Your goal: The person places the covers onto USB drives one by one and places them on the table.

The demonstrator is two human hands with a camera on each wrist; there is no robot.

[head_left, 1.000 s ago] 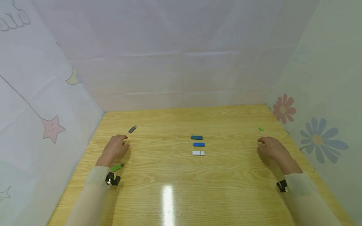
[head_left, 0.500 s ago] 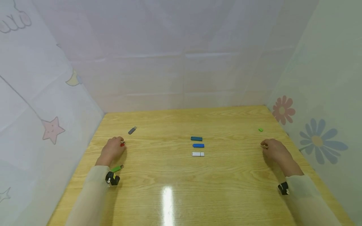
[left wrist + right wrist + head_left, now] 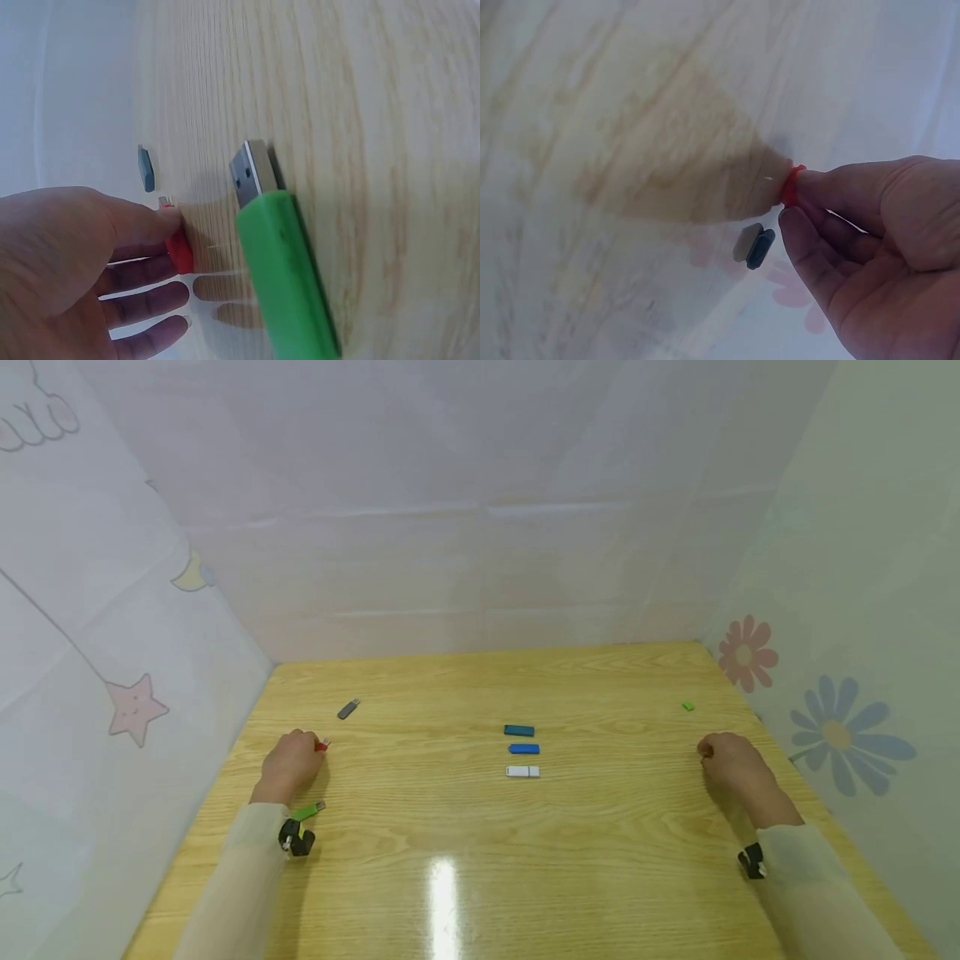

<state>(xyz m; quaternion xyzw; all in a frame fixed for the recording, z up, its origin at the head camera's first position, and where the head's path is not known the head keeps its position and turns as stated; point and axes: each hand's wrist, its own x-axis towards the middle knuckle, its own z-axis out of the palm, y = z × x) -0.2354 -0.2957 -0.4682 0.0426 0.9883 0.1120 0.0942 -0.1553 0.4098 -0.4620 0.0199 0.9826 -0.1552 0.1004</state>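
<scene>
My left hand (image 3: 288,765) is at the left of the table, its thumb and forefinger pinching a red USB stick (image 3: 178,250) whose metal plug points away. Close to that wrist lies a green USB stick (image 3: 281,270), plug bare. Beyond the hand is a grey USB stick (image 3: 348,709). On the right, my right hand (image 3: 735,768) pinches a small red cap (image 3: 792,186) between thumb and fingertip, at the tabletop. A small dark piece, cap-like in shape (image 3: 760,249), lies near those fingers. Farther off sits a little bright green cap (image 3: 688,706).
Mid-table, a teal USB stick (image 3: 519,730), a blue USB stick (image 3: 523,749) and a white USB stick (image 3: 522,772) lie in a column. Cloth-covered walls enclose the wooden table (image 3: 480,843) at the back and both sides.
The left hand has come down around the red USB stick and now pinches it. My right hand has drawn slightly back and right, its fingers closing together. The table sticks have stayed put.
</scene>
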